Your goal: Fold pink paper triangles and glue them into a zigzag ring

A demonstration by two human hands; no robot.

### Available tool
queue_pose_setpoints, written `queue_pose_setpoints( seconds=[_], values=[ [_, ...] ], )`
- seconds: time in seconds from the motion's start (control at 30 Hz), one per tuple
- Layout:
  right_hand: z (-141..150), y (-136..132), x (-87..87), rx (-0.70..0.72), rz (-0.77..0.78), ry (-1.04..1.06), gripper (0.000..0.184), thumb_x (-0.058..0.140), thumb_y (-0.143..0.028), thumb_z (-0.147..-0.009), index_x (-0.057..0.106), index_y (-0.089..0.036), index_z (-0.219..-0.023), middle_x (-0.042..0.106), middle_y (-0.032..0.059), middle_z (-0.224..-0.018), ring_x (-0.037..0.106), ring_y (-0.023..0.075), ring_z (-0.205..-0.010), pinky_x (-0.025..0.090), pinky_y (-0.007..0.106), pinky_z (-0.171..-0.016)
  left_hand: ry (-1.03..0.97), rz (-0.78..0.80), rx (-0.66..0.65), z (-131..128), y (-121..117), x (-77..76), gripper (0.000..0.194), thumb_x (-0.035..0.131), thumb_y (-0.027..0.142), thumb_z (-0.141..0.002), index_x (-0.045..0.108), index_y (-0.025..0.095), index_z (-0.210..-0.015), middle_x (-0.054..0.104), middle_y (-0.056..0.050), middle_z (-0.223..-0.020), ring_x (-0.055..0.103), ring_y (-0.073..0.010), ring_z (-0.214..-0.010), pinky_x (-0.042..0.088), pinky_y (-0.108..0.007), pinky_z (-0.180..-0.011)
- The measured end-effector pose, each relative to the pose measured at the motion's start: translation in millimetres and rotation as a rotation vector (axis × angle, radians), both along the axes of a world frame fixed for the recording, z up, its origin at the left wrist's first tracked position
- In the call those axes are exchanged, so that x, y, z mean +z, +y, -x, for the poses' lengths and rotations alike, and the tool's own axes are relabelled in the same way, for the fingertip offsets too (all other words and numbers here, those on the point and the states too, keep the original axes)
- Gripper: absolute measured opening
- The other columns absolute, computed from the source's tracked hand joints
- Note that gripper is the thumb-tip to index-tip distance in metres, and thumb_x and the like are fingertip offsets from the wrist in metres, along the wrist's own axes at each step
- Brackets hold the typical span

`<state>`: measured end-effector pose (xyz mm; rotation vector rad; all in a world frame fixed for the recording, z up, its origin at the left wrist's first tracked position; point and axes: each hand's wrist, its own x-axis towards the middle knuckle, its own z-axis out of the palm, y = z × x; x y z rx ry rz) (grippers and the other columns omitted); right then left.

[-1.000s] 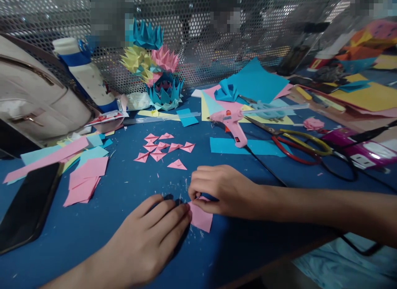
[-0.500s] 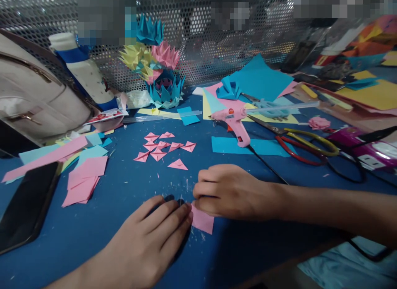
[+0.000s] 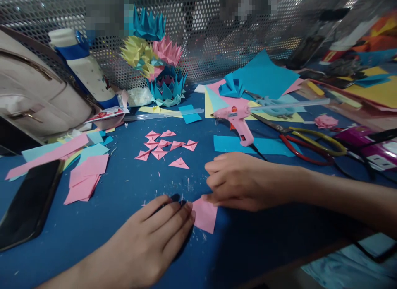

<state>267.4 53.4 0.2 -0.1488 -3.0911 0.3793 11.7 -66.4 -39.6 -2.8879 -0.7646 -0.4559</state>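
In the head view, touches the pink square (image 3: 205, 217) on the blue surface (image 3: 124, 216) with left hand (image 3: 144, 239) flat at one corner, right hand (image 3: 245, 181) curled at the upper edge, impossible to tell if pinching.

Left hand (image 3: 145, 239) and right hand (image 3: 248, 181) contact the square pink paper sheet (image 3: 205, 216); folded pink paper triangles (image 3: 159, 151) lie beyond on the blue desk (image 3: 124, 214).

I can see the left hand (image 3: 142, 239) and the right hand (image 3: 238, 181), both bare, with bare wrists and forearms. Small nails show on some fingers. Crumply light blue cloth (image 3: 350, 260) shows near four o'clock; I can't tell if it's worn.
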Motion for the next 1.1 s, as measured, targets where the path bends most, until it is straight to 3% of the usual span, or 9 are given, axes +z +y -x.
queue_pose_setpoints(
  seconds=[0.2,0.37,0.53,0.7,0.83,0.97,1.1],
  values=[
    [-0.6,8.5,-19.2,-0.091,0.327,0.202,0.015,0.061,-0.027,-0.096,0.072,-0.019,-0.088,0.067,0.0006,-0.071,0.056,0.0121,-0.070,0.033,0.025,-0.063,0.054,0.018,0.025,-1.3,0.3,1.0,0.041,0.045,0.022,-0.101,0.055,0.010,-0.139,0.060,-0.009,-0.141,0.053,-0.0247,-0.127,0.031,-0.041,-0.117],
    [2.1,-0.1,-17.5,-0.177,0.440,0.111,0.023,0.072,-0.039,-0.086,0.065,-0.018,-0.093,0.063,-0.0050,-0.066,0.057,0.0087,-0.062,0.033,0.021,-0.058,0.081,0.013,0.000,-2.1,1.3,0.0,0.040,0.046,0.023,-0.101,0.056,0.009,-0.137,0.057,-0.009,-0.144,0.051,-0.0245,-0.130,0.026,-0.042,-0.120],
    [2.5,-3.0,-15.1,-0.096,0.451,0.105,0.012,0.073,-0.030,-0.086,0.067,-0.019,-0.084,0.068,-0.0021,-0.074,0.061,0.0112,-0.076,0.036,0.020,-0.064,0.123,0.028,-0.012,-1.8,1.9,3.1,0.043,0.040,0.021,-0.103,0.050,0.008,-0.143,0.056,-0.010,-0.145,0.051,-0.0254,-0.131,0.025,-0.044,-0.119],
    [1.8,4.1,-15.5,-0.073,0.454,0.132,0.008,0.071,-0.021,-0.088,0.068,-0.018,-0.082,0.068,0.0005,-0.080,0.058,0.0121,-0.080,0.039,0.021,-0.070,0.091,0.047,-0.013,-2.2,2.3,3.4,0.044,0.041,0.024,-0.103,0.049,0.009,-0.144,0.057,-0.008,-0.144,0.050,-0.0243,-0.131,0.015,-0.043,-0.122],
    [4.3,4.6,-17.6,-0.195,0.413,0.156,0.004,0.067,-0.013,-0.087,0.068,-0.017,-0.087,0.069,0.0006,-0.085,0.059,0.0123,-0.082,0.040,0.022,-0.073,0.071,0.059,-0.004,-2.7,2.7,3.0,0.043,0.041,0.024,-0.103,0.050,0.010,-0.143,0.060,-0.007,-0.141,0.052,-0.0235,-0.128,0.011,-0.042,-0.123],
    [8.2,-1.3,-21.1,-0.400,0.402,0.171,0.007,0.068,-0.019,-0.088,0.070,-0.019,-0.094,0.070,-0.0002,-0.084,0.060,0.0118,-0.077,0.040,0.022,-0.068,0.095,0.077,0.005,-3.8,2.7,4.6,0.045,0.037,0.022,-0.103,0.048,0.010,-0.146,0.057,-0.007,-0.144,0.050,-0.0236,-0.131,0.010,-0.043,-0.123],
    [9.9,-6.0,-21.7,-0.442,0.386,0.191,0.004,0.069,-0.020,-0.087,0.071,-0.018,-0.085,0.070,0.0001,-0.081,0.059,0.0127,-0.075,0.040,0.023,-0.068,0.110,0.067,0.046,-4.4,2.3,5.4,0.048,0.037,0.023,-0.103,0.044,0.010,-0.148,0.051,-0.009,-0.150,0.046,-0.0250,-0.134,0.016,-0.045,-0.122]
  ],
)
